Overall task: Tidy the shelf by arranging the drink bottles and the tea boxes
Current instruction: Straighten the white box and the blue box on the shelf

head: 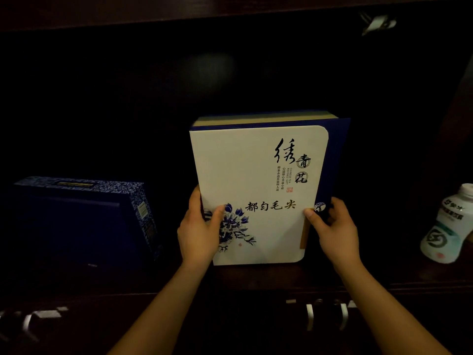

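A large white tea box [258, 180] with blue flower print and black calligraphy stands upright at the middle of the dark shelf, its lower edge near the shelf's front. My left hand [199, 229] grips its lower left edge, thumb on the front face. My right hand [332, 226] grips its lower right edge beside the blue spine. A dark blue patterned tea box [82, 219] stands on the shelf to the left, apart from the white one. A white drink bottle [448, 226] with a green label leans at the far right.
The dark wooden shelf [256, 280] has a front edge just below the box. Under it are cabinet doors with metal handles [326, 316]. A shelf board [179, 11] runs overhead, and a pale blurred object [378, 23] sits at the upper right. The back of the shelf is in darkness.
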